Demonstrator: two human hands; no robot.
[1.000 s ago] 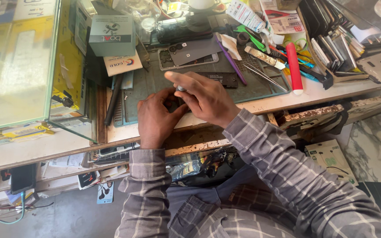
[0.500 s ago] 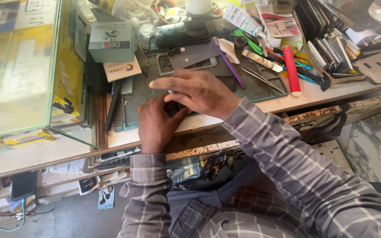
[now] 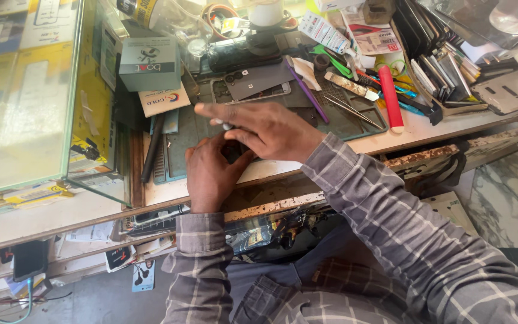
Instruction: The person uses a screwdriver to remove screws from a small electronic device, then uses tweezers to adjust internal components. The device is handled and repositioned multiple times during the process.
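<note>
Two hands meet at the front edge of a cluttered surface [image 3: 427, 129]. The left hand [image 3: 211, 171] curls its grip around a small dark object [image 3: 233, 150], mostly hidden, on a green mat [image 3: 199, 123]. The right hand [image 3: 268, 129] lies over it, pinching a small silver piece [image 3: 226, 126]. A red tube [image 3: 391, 99] lies near the right edge.

A mat [image 3: 355, 123] lies on the bench [image 3: 427, 129], near its front edge. Both hands meet over the mat's near left part: the left hand [image 3: 211, 174] nearer, the right hand [image 3: 271, 129] just behind and above it, touching. A phone [image 3: 253, 87] lies on the mat behind the hands. Right of it lie tweezers [image 3: 352, 111], and further right a tube [image 3: 391, 99]. A box [image 3: 149, 63] stands far left, beside a glass case [image 3: 25, 90]. A rack [image 3: 445, 72] stands at the far right.
</note>
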